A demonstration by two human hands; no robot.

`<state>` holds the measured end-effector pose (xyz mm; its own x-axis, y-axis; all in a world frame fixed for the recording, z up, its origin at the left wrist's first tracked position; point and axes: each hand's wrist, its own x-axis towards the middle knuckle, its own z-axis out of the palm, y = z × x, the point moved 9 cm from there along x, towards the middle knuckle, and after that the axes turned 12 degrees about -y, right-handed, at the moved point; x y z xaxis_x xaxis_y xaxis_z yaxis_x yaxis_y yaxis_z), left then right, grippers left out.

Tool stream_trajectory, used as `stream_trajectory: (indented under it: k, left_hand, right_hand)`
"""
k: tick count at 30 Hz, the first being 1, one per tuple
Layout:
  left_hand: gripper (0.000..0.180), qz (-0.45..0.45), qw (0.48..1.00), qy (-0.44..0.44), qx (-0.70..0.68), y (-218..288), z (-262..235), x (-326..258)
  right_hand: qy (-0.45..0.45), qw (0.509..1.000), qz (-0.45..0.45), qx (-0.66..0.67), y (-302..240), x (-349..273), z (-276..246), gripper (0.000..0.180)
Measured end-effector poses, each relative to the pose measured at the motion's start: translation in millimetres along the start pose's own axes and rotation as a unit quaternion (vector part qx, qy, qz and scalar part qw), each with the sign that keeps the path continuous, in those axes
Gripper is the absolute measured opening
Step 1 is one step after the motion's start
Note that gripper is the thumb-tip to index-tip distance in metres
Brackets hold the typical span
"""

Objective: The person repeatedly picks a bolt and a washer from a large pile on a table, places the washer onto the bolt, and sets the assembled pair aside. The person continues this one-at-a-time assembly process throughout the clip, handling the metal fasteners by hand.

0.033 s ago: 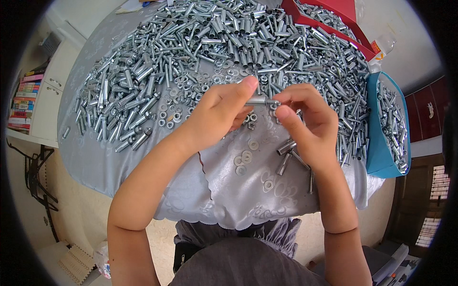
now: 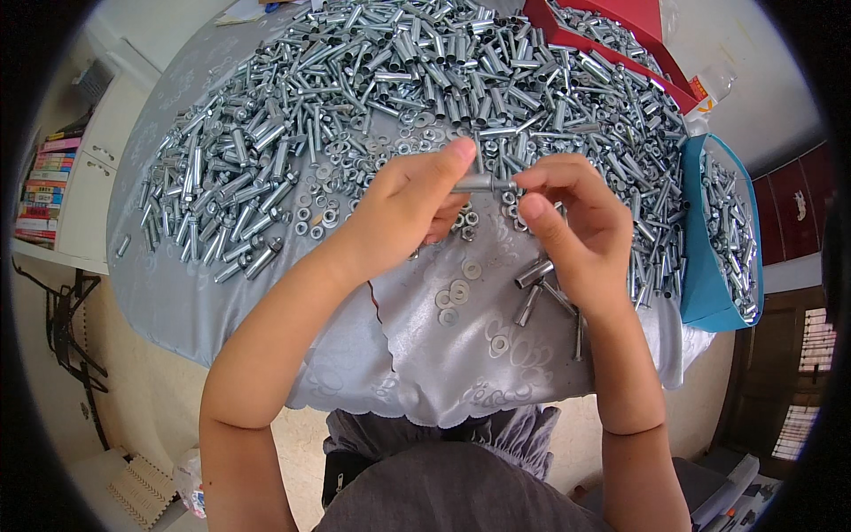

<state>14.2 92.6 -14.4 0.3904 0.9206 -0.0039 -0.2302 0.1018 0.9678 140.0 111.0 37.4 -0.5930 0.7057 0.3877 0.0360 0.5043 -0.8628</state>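
Above the near middle of the table, my left hand (image 2: 403,204) is closed around a metal sleeve anchor bolt (image 2: 475,183), held almost level with its threaded end to the right. Thumb and fingers of my right hand (image 2: 585,222) pinch at that end, where a small nut and washer seem to sit; the fingertips partly hide them. Below the hands lie a few loose flat washers (image 2: 458,291). Several metal sleeves and bolts (image 2: 528,306) rest beside my right wrist. Hex nuts (image 2: 330,217) are scattered just beyond my left hand.
A large heap of metal sleeves and bolts (image 2: 399,62) covers the far table. At the right stands a blue box (image 2: 700,230) filled with anchors; a red box (image 2: 612,40) holds more at the far right. A clear bottle (image 2: 714,84) is beside it. Silvery cloth (image 2: 337,328) covers the table.
My right hand has shifted slightly to the right, and the bolt's end has moved a little left and up. My left hand keeps its hold, nearly still.
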Motion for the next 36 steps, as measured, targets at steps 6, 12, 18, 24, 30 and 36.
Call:
stream_trajectory:
  k: [6,12,18,24,30,36]
  left_hand:
    - [0.050,-0.026,0.996,0.002,-0.081,-1.8,-0.5,2.8]
    - [0.049,0.010,0.980,-0.013,-0.196,3.4,-8.7,3.5]
    - [0.045,0.086,0.959,-0.010,-0.271,18.8,-22.8,1.2]
    - [0.044,0.120,0.935,0.001,-0.332,23.9,-36.6,-0.1]
    - [0.043,0.147,0.926,0.022,-0.347,28.8,-53.5,-4.6]
    - [0.044,0.152,0.932,0.073,-0.319,31.6,-69.0,-8.2]
  right_hand:
    - [0.039,0.998,0.025,0.040,8.3,-1.4,-11.6,0.014]
    - [0.067,0.995,0.066,-0.012,17.3,-1.8,-22.5,0.010]
    - [0.048,0.986,0.041,-0.156,10.7,1.9,-21.1,0.009]
    - [0.000,0.970,0.012,-0.244,4.5,3.6,-6.7,0.013]
    - [-0.054,0.958,-0.017,-0.282,-2.2,6.7,13.5,0.016]
    - [-0.088,0.945,-0.033,-0.314,-6.2,7.8,32.0,0.019]
